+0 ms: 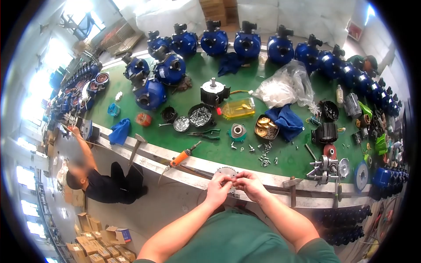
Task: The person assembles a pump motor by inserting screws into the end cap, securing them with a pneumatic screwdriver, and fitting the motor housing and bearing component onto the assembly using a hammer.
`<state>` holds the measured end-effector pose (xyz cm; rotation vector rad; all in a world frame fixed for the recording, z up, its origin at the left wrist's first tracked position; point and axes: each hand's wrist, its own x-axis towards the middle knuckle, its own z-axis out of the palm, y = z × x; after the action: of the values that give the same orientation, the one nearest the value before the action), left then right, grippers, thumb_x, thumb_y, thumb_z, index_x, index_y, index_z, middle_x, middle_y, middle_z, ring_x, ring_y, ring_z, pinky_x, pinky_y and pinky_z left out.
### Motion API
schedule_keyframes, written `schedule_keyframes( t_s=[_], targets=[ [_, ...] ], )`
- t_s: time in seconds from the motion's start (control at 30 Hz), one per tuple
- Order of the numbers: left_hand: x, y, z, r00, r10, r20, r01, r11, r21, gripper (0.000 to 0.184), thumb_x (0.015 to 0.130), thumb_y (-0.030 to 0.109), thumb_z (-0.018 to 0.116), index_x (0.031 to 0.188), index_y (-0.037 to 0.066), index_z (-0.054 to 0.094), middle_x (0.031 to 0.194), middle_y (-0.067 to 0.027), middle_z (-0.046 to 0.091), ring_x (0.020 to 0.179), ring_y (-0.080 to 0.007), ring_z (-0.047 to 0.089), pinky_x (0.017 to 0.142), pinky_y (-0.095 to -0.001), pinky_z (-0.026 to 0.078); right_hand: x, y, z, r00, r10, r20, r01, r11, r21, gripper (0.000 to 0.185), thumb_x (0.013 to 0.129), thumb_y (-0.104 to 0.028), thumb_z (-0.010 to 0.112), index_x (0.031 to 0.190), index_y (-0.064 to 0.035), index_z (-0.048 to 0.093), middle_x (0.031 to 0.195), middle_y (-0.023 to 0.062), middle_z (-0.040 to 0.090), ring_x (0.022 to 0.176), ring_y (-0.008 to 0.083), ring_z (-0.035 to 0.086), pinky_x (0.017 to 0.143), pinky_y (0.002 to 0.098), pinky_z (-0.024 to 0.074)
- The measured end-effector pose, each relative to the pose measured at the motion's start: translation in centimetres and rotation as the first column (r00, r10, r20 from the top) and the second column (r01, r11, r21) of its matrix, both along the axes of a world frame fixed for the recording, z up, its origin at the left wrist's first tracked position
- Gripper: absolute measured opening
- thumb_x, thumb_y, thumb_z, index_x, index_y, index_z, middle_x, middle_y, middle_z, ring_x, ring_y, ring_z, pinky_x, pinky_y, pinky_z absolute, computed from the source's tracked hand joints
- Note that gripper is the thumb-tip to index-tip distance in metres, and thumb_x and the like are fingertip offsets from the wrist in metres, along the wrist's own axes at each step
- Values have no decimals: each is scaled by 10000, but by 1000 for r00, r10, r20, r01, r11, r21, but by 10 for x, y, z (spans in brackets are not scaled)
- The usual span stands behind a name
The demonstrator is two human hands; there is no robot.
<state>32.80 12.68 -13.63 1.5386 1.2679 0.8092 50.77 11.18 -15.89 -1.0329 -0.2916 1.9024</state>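
My left hand and my right hand meet at the front edge of the bench, fingertips pinched together. Whatever sits between the fingers is too small and covered to make out. Just beyond them, partly hidden by the fingers, is a round grey metal part with a toothed-looking rim. An orange power screwdriver lies to the left of my hands. Loose bolts are scattered ahead on the green bench top, near a teal-rimmed flange and a tin of brass-coloured discs.
Blue pumps line the far side. A motor, a yellow oil bottle, a pan of screws and pliers occupy the middle. A hammer lies on the right edge. Another person is at left.
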Motion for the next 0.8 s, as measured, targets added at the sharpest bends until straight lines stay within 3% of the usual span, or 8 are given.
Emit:
schedule_keyframes(
  t_s=[0.17,0.27,0.37,0.47,0.6,0.7,0.73,0.8],
  targets=[
    [2,1,19,993,-1,-122,9,998,60,163,883,-8,629,1035,28,674,963,-116,652,877,-218,671,812,-324,537,4,-1,7,986,-77,-150,77,997,-2,437,799,188,434,1192,42,557,1233,252,621,1138,348,652,988,433,561],
    [6,3,24,965,-229,-129,243,964,110,152,907,31,610,1044,37,676,1008,-149,664,906,-307,674,794,-394,548,3,-2,22,984,-75,-163,70,997,-36,621,779,206,403,1364,2,455,1318,263,567,1177,324,619,995,410,540],
    [21,-1,42,977,-201,-74,203,979,27,195,911,24,604,1082,51,694,1028,-150,682,944,-327,677,825,-417,551,4,-2,25,991,35,-126,-37,999,-17,743,792,195,423,1491,-41,336,1295,230,581,1162,295,618,962,368,531],
    [17,-2,23,965,-202,-170,225,966,128,229,887,14,650,1098,66,721,1026,-146,706,922,-294,700,818,-381,563,2,-3,21,987,150,-52,-149,988,27,758,828,163,483,1529,-46,287,1251,199,599,1161,287,618,948,358,530],
    [14,-5,30,956,-193,-219,234,956,177,155,928,45,604,1057,43,690,995,-166,657,935,-357,657,816,-423,537,-1,-6,25,990,125,-66,-124,992,17,603,859,111,524,1436,-49,450,1195,131,638,1036,194,653,844,302,561],
    [11,-4,26,973,-160,-167,190,966,176,101,937,42,589,1007,16,658,991,-169,626,924,-377,635,813,-436,524,4,-3,17,948,240,208,-253,966,42,450,868,32,605,1315,-5,570,1190,130,653,1006,184,658,843,314,560],
    [10,-4,20,976,-152,-154,178,968,177,97,928,40,601,1002,10,655,987,-170,625,924,-378,634,811,-433,524,6,-3,16,931,203,303,-238,968,82,249,842,24,670,1090,11,682,1050,97,694,901,158,674,798,307,570],
    [9,-2,16,978,-153,-140,172,975,138,90,915,36,624,993,1,651,971,-157,633,910,-350,642,799,-412,526,5,-5,14,909,163,384,-230,964,135,204,838,27,675,1040,21,694,985,85,705,867,149,673,787,293,565]
  ],
)
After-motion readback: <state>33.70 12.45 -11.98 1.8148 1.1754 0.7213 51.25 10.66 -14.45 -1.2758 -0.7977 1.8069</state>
